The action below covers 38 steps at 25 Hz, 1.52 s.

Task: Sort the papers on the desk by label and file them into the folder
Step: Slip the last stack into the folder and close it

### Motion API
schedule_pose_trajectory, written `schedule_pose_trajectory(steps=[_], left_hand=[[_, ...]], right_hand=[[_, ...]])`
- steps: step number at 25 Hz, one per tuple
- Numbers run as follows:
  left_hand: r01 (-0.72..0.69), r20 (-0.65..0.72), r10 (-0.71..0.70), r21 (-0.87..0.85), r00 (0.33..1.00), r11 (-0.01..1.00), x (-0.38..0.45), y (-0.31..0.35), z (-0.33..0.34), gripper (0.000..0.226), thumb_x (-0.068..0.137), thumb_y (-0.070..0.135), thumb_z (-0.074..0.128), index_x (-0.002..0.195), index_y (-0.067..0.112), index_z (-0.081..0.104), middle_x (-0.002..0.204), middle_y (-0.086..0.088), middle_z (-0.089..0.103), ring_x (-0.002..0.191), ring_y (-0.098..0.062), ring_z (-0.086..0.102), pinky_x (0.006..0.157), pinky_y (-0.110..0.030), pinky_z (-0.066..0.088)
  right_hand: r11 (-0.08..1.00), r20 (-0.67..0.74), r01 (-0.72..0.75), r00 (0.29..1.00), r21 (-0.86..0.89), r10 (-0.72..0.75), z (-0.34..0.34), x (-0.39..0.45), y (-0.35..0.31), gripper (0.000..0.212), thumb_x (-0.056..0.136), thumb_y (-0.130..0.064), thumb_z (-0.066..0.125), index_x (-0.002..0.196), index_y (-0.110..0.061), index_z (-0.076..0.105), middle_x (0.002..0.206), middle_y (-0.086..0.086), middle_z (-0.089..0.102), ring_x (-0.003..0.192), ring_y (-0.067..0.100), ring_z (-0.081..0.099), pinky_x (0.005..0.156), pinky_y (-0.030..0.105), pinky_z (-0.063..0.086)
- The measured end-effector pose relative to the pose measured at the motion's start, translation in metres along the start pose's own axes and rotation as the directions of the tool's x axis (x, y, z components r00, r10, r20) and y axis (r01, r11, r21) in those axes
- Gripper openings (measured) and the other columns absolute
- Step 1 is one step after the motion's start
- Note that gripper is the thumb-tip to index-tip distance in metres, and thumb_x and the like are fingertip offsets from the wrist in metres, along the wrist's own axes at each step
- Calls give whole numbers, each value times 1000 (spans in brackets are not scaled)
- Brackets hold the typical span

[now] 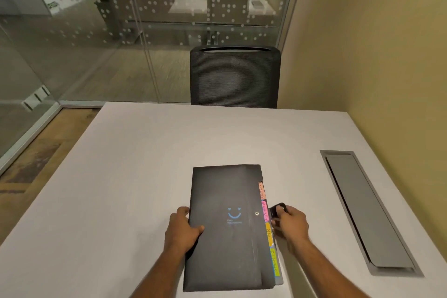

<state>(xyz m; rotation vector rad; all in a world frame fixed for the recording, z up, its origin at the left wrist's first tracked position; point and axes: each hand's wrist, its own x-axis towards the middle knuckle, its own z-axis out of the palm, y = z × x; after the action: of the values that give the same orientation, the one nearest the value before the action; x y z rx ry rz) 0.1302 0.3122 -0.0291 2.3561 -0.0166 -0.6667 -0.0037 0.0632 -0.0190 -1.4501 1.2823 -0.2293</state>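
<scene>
A black expanding folder (227, 191) with a blue smiley print lies closed on the white desk (145, 164), near the front edge. Coloured index tabs (265, 210) stick out along its right side, reading ADMIN, FINANCE, HR and one green label I cannot read. My left hand (182, 227) grips the folder's left edge, thumb on the cover. My right hand (289, 221) pinches the black snap strap (278, 208) at the folder's right edge. A metal snap stud (257, 213) sits on the cover. No loose papers are in view.
A grey cable tray lid (362, 210) is set into the desk at the right. A black mesh chair (234, 75) stands behind the far edge. A glass partition (96, 31) runs along the left and back, and a yellow wall (387, 55) on the right.
</scene>
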Motion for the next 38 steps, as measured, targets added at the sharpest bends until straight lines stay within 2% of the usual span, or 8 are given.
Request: schedule_pose_trajectory(steps=[2,5,9,12,15,19,25,38], left_hand=[[-18,5,18,13,1000,1000,-5,6,7,73,72,32,80,136,25,46,128,-3,53,108,-22,62,91,-35,49],[-92,8,91,60,996,994,-10,12,14,77,75,31,80,141,30,41,129,-3,50,106,-23,62,92,-36,50],[-199,69,188,247,980,948,-13,13,18,70,91,35,68,152,33,32,161,2,22,131,-22,49,107,-35,41],[-273,154,229,423,961,864,-13,15,17,70,94,48,59,154,41,23,165,15,3,136,-21,39,104,-38,44],[-290,229,195,524,954,801,-11,18,14,82,89,57,61,155,43,14,165,16,-2,138,-24,34,101,-38,44],[-307,264,180,601,948,738,-8,23,13,89,86,57,65,156,43,11,165,15,-4,137,-26,33,99,-39,46],[-318,271,183,634,945,704,-8,25,14,88,87,56,64,156,42,11,166,13,-4,135,-26,35,94,-38,47],[-342,304,181,640,935,688,1,21,19,89,88,55,63,156,41,7,166,11,-7,136,-28,35,99,-40,47]], right_hand=[[997,-6,47,999,-64,-47,-8,5,0,25,92,-20,59,70,-11,68,68,12,71,72,37,69,70,50,62],[963,27,180,984,-199,-179,-15,1,0,26,91,-22,60,66,-17,66,65,0,68,69,26,60,68,32,50],[880,171,385,921,-278,-349,-15,-18,6,24,91,-11,61,108,-23,73,100,-9,74,93,14,67,77,23,46],[714,344,547,835,-437,-429,-15,-25,18,44,90,-8,60,133,-19,58,126,-8,62,114,12,57,101,24,43],[473,483,630,777,-616,-404,-14,-26,22,65,94,-26,59,153,-18,33,155,2,33,139,22,35,115,26,26],[256,510,585,804,-769,-307,-8,-23,28,79,95,-56,44,159,-23,10,166,11,4,149,34,14,121,40,16],[156,504,548,827,-822,-249,-3,-20,29,86,91,-69,37,159,-27,3,166,10,0,150,35,7,120,46,19],[146,500,545,826,-825,-261,-1,-12,26,88,82,-73,49,154,-32,19,161,7,13,148,33,10,116,52,25]])
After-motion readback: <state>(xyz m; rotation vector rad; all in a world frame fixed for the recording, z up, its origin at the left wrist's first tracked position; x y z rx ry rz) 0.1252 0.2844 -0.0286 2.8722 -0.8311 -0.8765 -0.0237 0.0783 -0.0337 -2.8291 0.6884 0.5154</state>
